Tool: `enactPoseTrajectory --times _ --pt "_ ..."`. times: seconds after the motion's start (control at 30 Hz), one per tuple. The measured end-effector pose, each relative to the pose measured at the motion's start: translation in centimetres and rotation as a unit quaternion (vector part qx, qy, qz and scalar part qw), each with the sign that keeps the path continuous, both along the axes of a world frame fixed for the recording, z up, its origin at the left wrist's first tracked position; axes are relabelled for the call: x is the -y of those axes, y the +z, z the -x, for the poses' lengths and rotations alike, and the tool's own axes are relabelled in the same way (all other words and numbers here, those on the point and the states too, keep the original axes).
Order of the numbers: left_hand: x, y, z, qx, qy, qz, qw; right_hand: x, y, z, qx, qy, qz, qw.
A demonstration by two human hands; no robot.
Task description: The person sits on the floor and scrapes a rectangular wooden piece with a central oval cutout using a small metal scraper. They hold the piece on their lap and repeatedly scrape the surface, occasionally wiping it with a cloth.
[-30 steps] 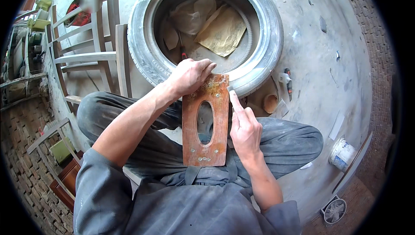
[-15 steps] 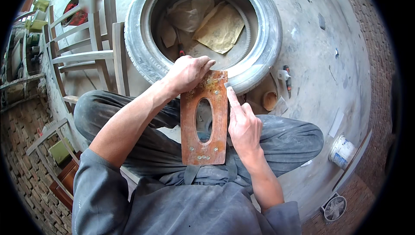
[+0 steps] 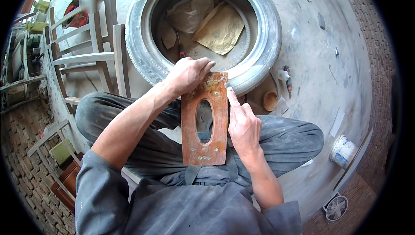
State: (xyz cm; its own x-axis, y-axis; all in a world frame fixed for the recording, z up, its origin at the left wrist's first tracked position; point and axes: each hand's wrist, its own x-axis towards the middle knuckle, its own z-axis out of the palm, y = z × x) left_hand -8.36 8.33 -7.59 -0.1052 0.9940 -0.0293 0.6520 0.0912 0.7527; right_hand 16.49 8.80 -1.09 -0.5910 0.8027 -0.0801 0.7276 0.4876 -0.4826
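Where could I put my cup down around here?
The widest bare patch is the floor between the red-and-black tool and the brick strip, beyond the white bucket; small scraps border it. It's crowded at left with wooden frames, and over the lap, where the left hand, right hand and board are.

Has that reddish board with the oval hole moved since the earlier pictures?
No, not visibly: the reddish board keeps the same place against the near side of the tyre; only the whole view shifted slightly.
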Motion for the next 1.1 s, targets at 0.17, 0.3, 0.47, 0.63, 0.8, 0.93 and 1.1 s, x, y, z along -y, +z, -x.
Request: enactPoseTrajectory --times 0.17,0.3,0.47,0.63,0.8,0.93,1.1 --pt "0.1 -0.1 0.1 0.004 -0.004 -0.005 1.000 -1.1 -1.1 0.3 -0.027 0.014 -0.036 0.999" --pt "0.0 0.1 0.1 0.008 -0.007 0.000 1.000 0.1 -0.6 -0.5 -0.011 0.013 -0.011 1.000" --pt "0.0 0.1 0.2 0.001 -0.008 0.000 1.000 0.0 -0.7 -0.3 -0.014 0.011 -0.011 1.000" --pt "0.0 0.2 0.1 0.006 -0.006 -0.008 1.000 -0.8 -0.7 0.6 -0.029 0.006 -0.008 1.000" --pt "0.0 0.3 0.0 0.008 0.001 -0.003 1.000 0.1 -0.3 0.7 -0.025 -0.022 0.016 0.999" --pt "0.0 0.1 0.0 0.010 0.000 -0.005 1.000 -0.8 -0.9 0.9 -0.035 -0.003 0.001 0.999" --pt "0.0 0.2 0.0 0.006 0.004 -0.003 1.000 0.3 0.1 0.2 -0.007 -0.026 0.045 0.999"
